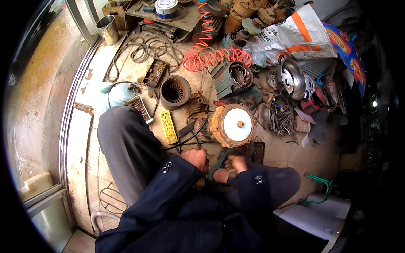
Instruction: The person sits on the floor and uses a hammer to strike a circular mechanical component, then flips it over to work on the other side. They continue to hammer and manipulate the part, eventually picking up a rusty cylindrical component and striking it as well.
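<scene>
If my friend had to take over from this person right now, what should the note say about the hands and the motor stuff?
Left hand: closed over something low by the knees; what it grips is hidden.
Right hand: blurred, beside the left one, at a dark green part.
Orange motor with white end plate lies just ahead of both hands, untouched. Yellow power strip lies left of it.
Done and left: the picture does not show.

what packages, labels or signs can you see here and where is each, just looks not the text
White woven sack: top right on the parts pile, crumpled, white with orange stripes and dark print.
Round tin: top centre on a tray, white lid with a blue band.
Printed sheet: far right edge, draped, blue with red and yellow panels.
Yellow power strip: floor centre left, beyond the left hand, a long flat bar with dark markings.
No screens in view.
</scene>
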Available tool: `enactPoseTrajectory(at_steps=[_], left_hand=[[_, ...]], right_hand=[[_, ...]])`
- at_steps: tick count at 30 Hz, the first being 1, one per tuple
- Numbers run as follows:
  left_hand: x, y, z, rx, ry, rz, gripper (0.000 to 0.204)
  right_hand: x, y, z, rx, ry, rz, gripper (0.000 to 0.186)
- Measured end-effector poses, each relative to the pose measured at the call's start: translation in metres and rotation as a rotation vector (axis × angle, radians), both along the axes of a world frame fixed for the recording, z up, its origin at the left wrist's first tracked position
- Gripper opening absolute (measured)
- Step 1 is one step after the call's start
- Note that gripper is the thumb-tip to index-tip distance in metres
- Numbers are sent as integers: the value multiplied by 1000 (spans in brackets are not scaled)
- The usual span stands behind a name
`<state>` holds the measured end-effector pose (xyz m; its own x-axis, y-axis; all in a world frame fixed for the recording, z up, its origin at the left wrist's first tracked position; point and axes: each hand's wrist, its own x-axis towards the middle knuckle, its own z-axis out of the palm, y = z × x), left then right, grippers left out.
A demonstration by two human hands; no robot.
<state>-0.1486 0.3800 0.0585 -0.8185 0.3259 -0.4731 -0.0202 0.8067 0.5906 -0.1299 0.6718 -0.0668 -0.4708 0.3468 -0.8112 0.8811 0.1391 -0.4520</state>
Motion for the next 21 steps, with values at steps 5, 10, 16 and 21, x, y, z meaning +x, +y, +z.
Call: enactPoseTrajectory(at_steps=[5,10,16,21], left_hand=[[1,6,-7,71,86,28,36],[0,9,-4,76,89,91,41],[-4,6,-5,103,61,139,43],[-5,11,-5,148,61,166,47]], right_hand=[[60,-21,-101,310,52,998,32],[57,-56,-117,326,70,1141,35],[66,-68,-126,166,136,1188,36],[83,-62,-125,45,171,1166,36]])
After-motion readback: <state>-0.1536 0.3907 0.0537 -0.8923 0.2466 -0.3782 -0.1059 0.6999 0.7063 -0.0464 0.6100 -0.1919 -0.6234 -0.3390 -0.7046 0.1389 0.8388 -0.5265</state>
